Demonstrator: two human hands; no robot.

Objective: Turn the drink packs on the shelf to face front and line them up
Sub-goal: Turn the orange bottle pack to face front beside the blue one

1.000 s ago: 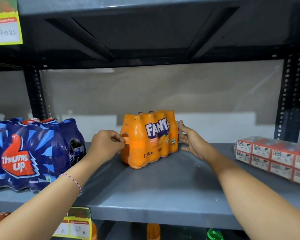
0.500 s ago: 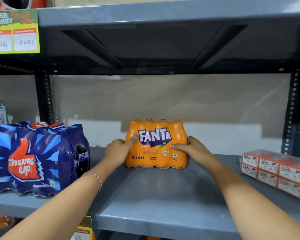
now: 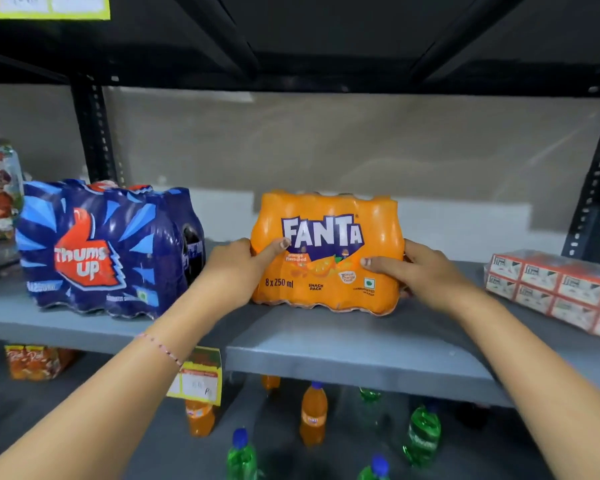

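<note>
Turned label-front now, the orange pack (image 3: 327, 252) is being clamped by left hand (image 3: 234, 270) and right hand (image 3: 417, 271), squaring it with the blue pack (image 3: 108, 249) at nine o'clock.

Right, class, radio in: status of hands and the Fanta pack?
Left hand, right hand grip Fanta pack by its sides. Label faces front. Gap to Thums Up pack; nothing between.
</note>
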